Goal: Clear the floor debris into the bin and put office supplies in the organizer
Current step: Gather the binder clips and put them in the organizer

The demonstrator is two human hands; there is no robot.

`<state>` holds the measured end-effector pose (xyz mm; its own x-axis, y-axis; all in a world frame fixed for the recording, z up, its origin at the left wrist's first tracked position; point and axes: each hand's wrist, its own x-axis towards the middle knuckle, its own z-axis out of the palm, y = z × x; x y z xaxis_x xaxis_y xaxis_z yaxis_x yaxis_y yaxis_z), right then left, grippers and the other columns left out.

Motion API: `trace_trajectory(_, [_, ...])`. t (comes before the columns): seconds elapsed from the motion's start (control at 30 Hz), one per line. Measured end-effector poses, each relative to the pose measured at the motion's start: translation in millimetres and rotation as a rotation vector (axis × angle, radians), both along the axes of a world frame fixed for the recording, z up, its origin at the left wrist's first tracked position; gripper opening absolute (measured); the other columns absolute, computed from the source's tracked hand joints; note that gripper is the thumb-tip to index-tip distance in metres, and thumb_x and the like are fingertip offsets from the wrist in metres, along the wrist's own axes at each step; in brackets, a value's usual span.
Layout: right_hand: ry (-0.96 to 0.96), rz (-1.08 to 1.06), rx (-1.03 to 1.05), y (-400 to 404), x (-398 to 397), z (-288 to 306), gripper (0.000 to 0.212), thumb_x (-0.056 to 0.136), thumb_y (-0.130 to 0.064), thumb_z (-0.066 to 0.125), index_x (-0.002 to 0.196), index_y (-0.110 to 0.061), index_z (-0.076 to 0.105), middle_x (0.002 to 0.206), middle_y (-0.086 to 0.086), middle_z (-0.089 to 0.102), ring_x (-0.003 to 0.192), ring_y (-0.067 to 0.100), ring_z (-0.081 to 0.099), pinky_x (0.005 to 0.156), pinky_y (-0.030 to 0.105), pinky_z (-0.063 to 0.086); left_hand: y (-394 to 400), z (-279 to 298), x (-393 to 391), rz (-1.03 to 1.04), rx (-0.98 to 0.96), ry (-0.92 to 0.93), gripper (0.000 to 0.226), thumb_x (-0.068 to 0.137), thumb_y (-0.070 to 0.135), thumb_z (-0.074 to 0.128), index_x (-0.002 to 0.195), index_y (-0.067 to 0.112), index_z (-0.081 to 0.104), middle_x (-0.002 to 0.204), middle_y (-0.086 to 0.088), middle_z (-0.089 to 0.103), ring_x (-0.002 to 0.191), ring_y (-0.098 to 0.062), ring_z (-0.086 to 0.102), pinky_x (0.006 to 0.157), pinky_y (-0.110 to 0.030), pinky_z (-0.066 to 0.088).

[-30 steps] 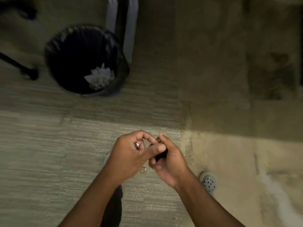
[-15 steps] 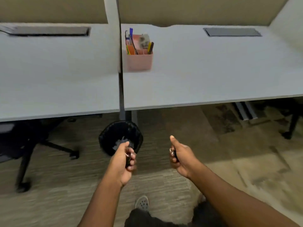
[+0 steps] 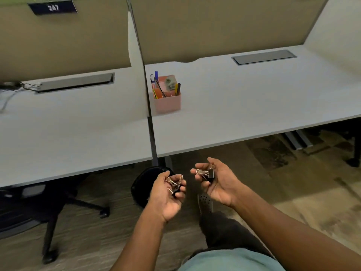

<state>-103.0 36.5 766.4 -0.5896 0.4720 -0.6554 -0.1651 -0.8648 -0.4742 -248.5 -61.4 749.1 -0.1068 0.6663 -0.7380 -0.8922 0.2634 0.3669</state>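
My left hand (image 3: 168, 194) is palm up with its fingers curled round a few black binder clips (image 3: 174, 184) with gold handles. My right hand (image 3: 216, 182), also palm up, holds black binder clips (image 3: 207, 173) in its curled fingers. Both hands hover in front of the desk edge, above the floor. A pink organizer (image 3: 168, 103) stands on the right desk near the divider, with pens and small items in it. The black bin (image 3: 142, 184) sits on the floor under the desk edge, partly hidden by my left hand.
Two grey desks (image 3: 254, 106) meet at a beige divider panel (image 3: 214, 26). A dark office chair base (image 3: 58, 208) stands under the left desk. Cables lie at the far left. My shoe (image 3: 205, 202) and leg are below my hands.
My view rose from the floor to the desks. My hands separated, lifted and turned palm up, each showing binder clips. The bin now lies behind my left hand.
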Motion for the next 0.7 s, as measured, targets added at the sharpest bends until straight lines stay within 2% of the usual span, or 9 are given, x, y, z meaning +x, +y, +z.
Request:
trace_trajectory(0.13, [0.093, -0.005, -0.053, 32.4, -21.3, 0.6, 0.036, 0.098, -0.035, 0.041, 0.105, -0.005, 0.060, 0.100, 0.020, 0.070, 0.064, 0.021, 0.065, 0.043, 0.018, 0.044, 31.0, -1.5, -17.7, 0.016, -0.002, 0.017, 0.044, 0.092, 0.048, 0.048, 0.079, 0.009, 0.062, 0.068, -0.011, 0.057, 0.049, -0.015, 0.048, 0.030, -0.018, 0.029])
trace_trajectory(0.23, [0.024, -0.031, -0.077, 67.0, -40.5, -3.4, 0.033, 0.096, -0.035, 0.048, 0.094, -0.006, 0.063, 0.086, 0.016, 0.070, 0.059, 0.020, 0.063, 0.038, 0.017, 0.044, 66.6, -0.3, -33.6, 0.019, -0.028, 0.117, 0.047, 0.090, 0.053, 0.053, 0.074, 0.010, 0.065, 0.066, -0.009, 0.058, 0.048, -0.015, 0.047, 0.031, -0.020, 0.027])
trace_trajectory(0.33, [-0.050, -0.074, -0.120, 112.0, -61.3, -8.3, 0.030, 0.092, -0.037, 0.055, 0.080, -0.010, 0.060, 0.068, 0.010, 0.064, 0.050, 0.016, 0.055, 0.034, 0.017, 0.035, 116.6, 4.7, -49.3, 0.058, -0.060, 0.214, 0.041, 0.089, 0.046, 0.056, 0.066, 0.012, 0.060, 0.061, -0.007, 0.054, 0.046, -0.014, 0.042, 0.032, -0.020, 0.024])
trace_trajectory(0.5, [-0.089, -0.053, -0.112, 202.1, -92.2, -12.7, 0.031, 0.090, -0.034, 0.061, 0.068, -0.014, 0.053, 0.062, 0.007, 0.058, 0.045, 0.013, 0.044, 0.035, 0.018, 0.026, 213.0, 16.1, -81.3, 0.062, -0.103, 0.300, 0.049, 0.089, 0.047, 0.059, 0.050, 0.018, 0.052, 0.050, -0.002, 0.045, 0.039, -0.013, 0.034, 0.034, -0.017, 0.020])
trace_trajectory(0.6, [-0.179, -0.029, -0.035, 258.8, -107.0, -18.2, 0.029, 0.088, -0.026, 0.066, 0.070, -0.014, 0.047, 0.060, 0.006, 0.058, 0.046, 0.012, 0.042, 0.040, 0.020, 0.027, 267.5, 22.3, -100.8, -0.034, -0.214, 0.600, 0.055, 0.090, 0.056, 0.055, 0.050, 0.018, 0.046, 0.048, -0.001, 0.043, 0.039, -0.012, 0.030, 0.038, -0.021, 0.022])
trace_trajectory(0.7, [-0.269, 0.023, 0.071, 315.5, -127.5, -30.3, 0.030, 0.090, -0.026, 0.064, 0.069, -0.013, 0.047, 0.059, 0.005, 0.058, 0.044, 0.012, 0.040, 0.039, 0.020, 0.024, 317.9, 22.4, -123.0, -0.194, -0.255, 1.112, 0.059, 0.087, 0.066, 0.044, 0.057, 0.015, 0.050, 0.050, 0.001, 0.048, 0.044, -0.011, 0.040, 0.044, -0.024, 0.030])
